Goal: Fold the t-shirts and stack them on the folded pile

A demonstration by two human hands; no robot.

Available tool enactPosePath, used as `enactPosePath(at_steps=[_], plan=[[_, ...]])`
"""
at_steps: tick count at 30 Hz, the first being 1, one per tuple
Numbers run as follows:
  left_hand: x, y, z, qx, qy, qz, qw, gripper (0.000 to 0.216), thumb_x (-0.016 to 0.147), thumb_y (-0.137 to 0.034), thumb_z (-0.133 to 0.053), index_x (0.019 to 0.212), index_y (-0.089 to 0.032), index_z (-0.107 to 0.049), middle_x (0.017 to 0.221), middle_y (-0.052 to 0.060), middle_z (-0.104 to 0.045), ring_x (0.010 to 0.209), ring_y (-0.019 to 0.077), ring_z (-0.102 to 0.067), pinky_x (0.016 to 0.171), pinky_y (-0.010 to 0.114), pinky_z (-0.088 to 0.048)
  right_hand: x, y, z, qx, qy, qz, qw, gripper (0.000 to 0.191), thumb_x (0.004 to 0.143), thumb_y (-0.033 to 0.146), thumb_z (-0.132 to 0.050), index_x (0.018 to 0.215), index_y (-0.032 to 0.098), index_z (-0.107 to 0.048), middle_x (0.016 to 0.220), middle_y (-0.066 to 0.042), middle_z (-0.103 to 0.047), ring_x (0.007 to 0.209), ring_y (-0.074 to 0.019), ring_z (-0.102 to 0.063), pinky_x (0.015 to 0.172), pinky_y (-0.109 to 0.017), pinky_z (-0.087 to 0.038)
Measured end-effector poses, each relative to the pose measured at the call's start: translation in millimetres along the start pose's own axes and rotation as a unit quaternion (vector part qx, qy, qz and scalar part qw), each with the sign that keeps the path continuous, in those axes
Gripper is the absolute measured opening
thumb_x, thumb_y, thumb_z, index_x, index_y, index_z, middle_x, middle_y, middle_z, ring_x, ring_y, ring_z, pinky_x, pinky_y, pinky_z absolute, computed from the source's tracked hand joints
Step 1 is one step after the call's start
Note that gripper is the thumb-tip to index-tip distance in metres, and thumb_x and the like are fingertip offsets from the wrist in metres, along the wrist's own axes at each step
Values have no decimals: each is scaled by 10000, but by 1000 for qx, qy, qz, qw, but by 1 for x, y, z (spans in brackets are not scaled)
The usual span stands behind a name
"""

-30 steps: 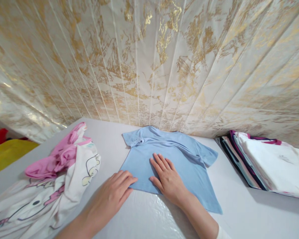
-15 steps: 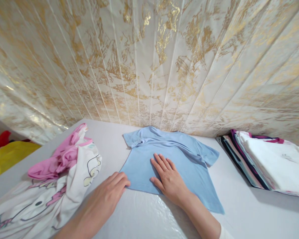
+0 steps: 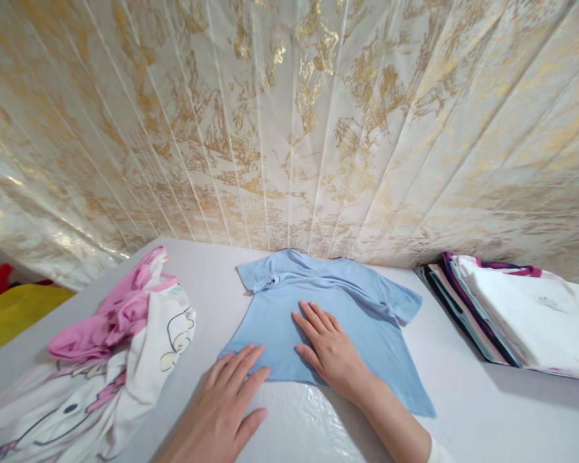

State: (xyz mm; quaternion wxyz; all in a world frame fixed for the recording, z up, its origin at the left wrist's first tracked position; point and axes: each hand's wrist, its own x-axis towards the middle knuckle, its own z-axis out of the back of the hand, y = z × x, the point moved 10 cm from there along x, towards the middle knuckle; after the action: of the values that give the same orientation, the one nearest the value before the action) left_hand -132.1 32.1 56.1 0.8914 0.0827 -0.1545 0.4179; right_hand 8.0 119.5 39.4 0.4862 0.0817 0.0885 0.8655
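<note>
A light blue short-sleeved T-shirt (image 3: 338,302) lies spread on the white table, its collar end toward the curtain and its hem toward me. Some creases run across its upper part and near both sleeves. My right hand (image 3: 329,350) rests flat on the middle of the shirt, palm down, fingers stretched. At the shirt's lower left corner is my left hand (image 3: 234,399), open with fingers spread, the fingertips over the cloth by the hem. Part of the hem is hidden behind my hands and right forearm.
On the left lies a crumpled white and pink printed garment (image 3: 139,347). A stack of folded clothes (image 3: 521,315) with a white one on top stands at the right. Yellow cloth (image 3: 19,315) shows beyond the left edge. A gold-patterned curtain (image 3: 289,128) hangs behind the table (image 3: 502,424).
My left hand has let go of the shirt's lower left corner and opened out, fingers now spread over it. The right hand stays almost in place on the shirt.
</note>
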Motion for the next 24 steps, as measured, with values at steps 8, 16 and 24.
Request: enactPosePath(at_steps=[8,16,24], plan=[[23,-21,7,-68,-9,10,998,403,876,-196,-553,1275,-208,-508,1345,84,-540,1214,258,-506,1001,404,-445,-2,-2,7,34,-59,-21,997,559,945,370,-495,1452,152,-406,1551,-127,-313,1441,-259,-261,1141,-476,-301],[52,-58,-8,-143,80,-52,985,407,863,-208,-603,1263,-185,-533,1300,81,-593,1169,268,-541,988,423,-460,0,-15,13,4,-56,-27,998,542,933,338,-519,1443,180,-426,1550,-116,-317,1439,-256,-267,1144,-475,-292],[41,-56,-17,-130,65,-53,988,539,882,-257,-603,1388,-194,-430,1388,93,-528,1243,277,-487,1026,433,-430,-9,-10,7,-3,-34,-7,999,598,949,402,-501,1478,162,-363,1571,-117,-253,1452,-250,-228,1154,-455,-279]])
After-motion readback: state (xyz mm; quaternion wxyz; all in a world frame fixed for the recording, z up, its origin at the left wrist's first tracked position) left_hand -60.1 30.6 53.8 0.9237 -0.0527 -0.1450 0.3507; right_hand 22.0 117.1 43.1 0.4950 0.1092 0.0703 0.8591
